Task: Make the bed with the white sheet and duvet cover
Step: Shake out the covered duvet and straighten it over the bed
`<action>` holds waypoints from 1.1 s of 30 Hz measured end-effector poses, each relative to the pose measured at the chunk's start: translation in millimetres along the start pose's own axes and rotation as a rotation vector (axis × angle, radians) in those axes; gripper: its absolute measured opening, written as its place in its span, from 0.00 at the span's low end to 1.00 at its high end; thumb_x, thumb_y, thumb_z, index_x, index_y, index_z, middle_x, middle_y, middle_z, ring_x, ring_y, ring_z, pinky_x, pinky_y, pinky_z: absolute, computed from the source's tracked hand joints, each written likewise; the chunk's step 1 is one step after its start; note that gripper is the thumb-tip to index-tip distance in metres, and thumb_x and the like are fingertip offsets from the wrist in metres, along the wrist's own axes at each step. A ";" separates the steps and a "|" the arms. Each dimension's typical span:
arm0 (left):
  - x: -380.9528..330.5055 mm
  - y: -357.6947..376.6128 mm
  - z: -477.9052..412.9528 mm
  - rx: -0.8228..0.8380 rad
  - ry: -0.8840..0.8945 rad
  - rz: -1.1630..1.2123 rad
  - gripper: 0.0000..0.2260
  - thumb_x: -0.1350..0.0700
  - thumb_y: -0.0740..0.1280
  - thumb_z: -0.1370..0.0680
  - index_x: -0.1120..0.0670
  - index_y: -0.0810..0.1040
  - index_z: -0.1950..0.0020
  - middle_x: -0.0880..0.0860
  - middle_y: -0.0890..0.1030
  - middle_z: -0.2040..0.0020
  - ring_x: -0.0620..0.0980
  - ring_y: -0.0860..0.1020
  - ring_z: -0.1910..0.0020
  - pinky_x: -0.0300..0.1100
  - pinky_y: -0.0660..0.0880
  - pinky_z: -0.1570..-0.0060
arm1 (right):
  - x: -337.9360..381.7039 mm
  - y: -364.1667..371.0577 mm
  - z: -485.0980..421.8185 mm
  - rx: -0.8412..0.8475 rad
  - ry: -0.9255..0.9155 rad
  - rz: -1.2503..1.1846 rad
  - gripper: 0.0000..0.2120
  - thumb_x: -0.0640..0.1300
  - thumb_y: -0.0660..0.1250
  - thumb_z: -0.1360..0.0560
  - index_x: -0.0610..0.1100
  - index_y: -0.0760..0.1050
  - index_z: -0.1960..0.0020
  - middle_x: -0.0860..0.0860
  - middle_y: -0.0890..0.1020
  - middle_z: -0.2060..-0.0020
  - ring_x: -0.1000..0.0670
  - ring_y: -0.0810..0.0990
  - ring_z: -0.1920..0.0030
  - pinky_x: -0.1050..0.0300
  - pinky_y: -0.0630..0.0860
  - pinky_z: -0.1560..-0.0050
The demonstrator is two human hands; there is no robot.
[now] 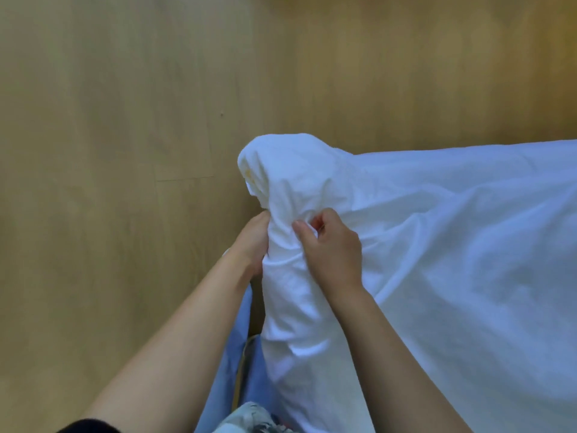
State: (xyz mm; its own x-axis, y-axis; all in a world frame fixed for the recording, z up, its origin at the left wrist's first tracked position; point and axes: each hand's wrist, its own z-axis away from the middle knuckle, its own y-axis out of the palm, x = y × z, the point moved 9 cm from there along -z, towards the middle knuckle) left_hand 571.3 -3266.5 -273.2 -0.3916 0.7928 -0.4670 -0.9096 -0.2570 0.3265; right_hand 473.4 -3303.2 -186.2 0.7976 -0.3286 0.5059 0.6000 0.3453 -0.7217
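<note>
Bunching at the corner: white duvet cover (406, 214) is gripped by both hands — left hand (251, 242) curled round the outer edge, right hand (332, 251) pinching folds on top. Rest of the cover is spread rightward to the frame edge. Open wooden floor (109, 120) is seen left of and beyond the corner.
</note>
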 end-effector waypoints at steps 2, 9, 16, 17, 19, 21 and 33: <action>5.4 -21.4 -2.8 -0.083 -0.018 0.100 0.08 0.60 0.61 0.20 0.62 0.77 0.54 0.55 0.83 0.62 0.42 0.83 0.62 0.33 0.77 0.62 | 3.0 6.3 -0.5 0.012 -0.044 0.067 0.13 0.49 0.63 0.22 0.44 0.64 0.59 0.53 0.68 0.72 0.43 0.73 0.64 0.52 0.64 0.63; -30.9 -62.4 73.6 -0.362 0.267 0.068 0.11 0.57 0.66 0.24 0.63 0.76 0.62 0.55 0.78 0.65 0.48 0.75 0.66 0.39 0.72 0.63 | 12.9 16.4 -5.5 -0.162 -0.118 0.245 0.06 0.40 0.60 0.22 0.39 0.70 0.56 0.40 0.77 0.71 0.37 0.76 0.69 0.53 0.63 0.69; -22.3 3.3 17.1 -0.013 0.140 -0.078 0.13 0.60 0.58 0.20 0.51 0.80 0.58 0.48 0.81 0.57 0.44 0.78 0.53 0.37 0.73 0.51 | -17.3 9.9 -11.0 0.076 0.105 -0.139 0.07 0.45 0.66 0.24 0.46 0.70 0.59 0.54 0.73 0.69 0.51 0.73 0.65 0.60 0.67 0.63; -19.7 2.2 6.8 -0.029 0.123 -0.078 0.12 0.62 0.59 0.21 0.51 0.80 0.57 0.49 0.80 0.55 0.47 0.78 0.52 0.39 0.73 0.49 | -18.4 -3.7 -9.2 0.020 0.126 -0.214 0.07 0.45 0.67 0.25 0.47 0.71 0.60 0.55 0.72 0.72 0.55 0.71 0.68 0.65 0.66 0.66; -5.7 -2.9 -5.1 -0.108 0.116 -0.158 0.03 0.59 0.67 0.25 0.51 0.75 0.56 0.49 0.78 0.56 0.47 0.76 0.55 0.41 0.73 0.51 | -20.6 -35.6 -1.3 -0.119 0.157 -0.348 0.09 0.42 0.69 0.26 0.49 0.71 0.62 0.56 0.67 0.78 0.57 0.66 0.75 0.68 0.63 0.71; 8.4 -2.7 -6.3 -0.184 0.056 -0.272 0.20 0.45 0.75 0.35 0.51 0.73 0.50 0.50 0.79 0.50 0.47 0.78 0.51 0.43 0.76 0.49 | -25.8 -67.0 8.0 -0.268 0.172 -0.490 0.10 0.40 0.69 0.26 0.49 0.71 0.63 0.57 0.63 0.82 0.57 0.62 0.78 0.67 0.63 0.72; -14.1 -24.5 45.6 -0.407 0.242 -0.254 0.07 0.62 0.71 0.27 0.52 0.78 0.60 0.43 0.81 0.61 0.33 0.77 0.65 0.29 0.73 0.63 | -16.4 -80.4 1.1 -0.464 -0.034 -0.349 0.08 0.31 0.59 0.28 0.43 0.72 0.58 0.56 0.64 0.80 0.57 0.66 0.75 0.66 0.63 0.70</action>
State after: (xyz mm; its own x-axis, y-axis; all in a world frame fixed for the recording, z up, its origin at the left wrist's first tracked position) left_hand 605.5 -3246.2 -237.1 -0.1292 0.7204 -0.6814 -0.9413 -0.3052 -0.1442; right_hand 412.1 -3324.5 -136.0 0.5636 -0.3224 0.7606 0.7440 -0.2021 -0.6369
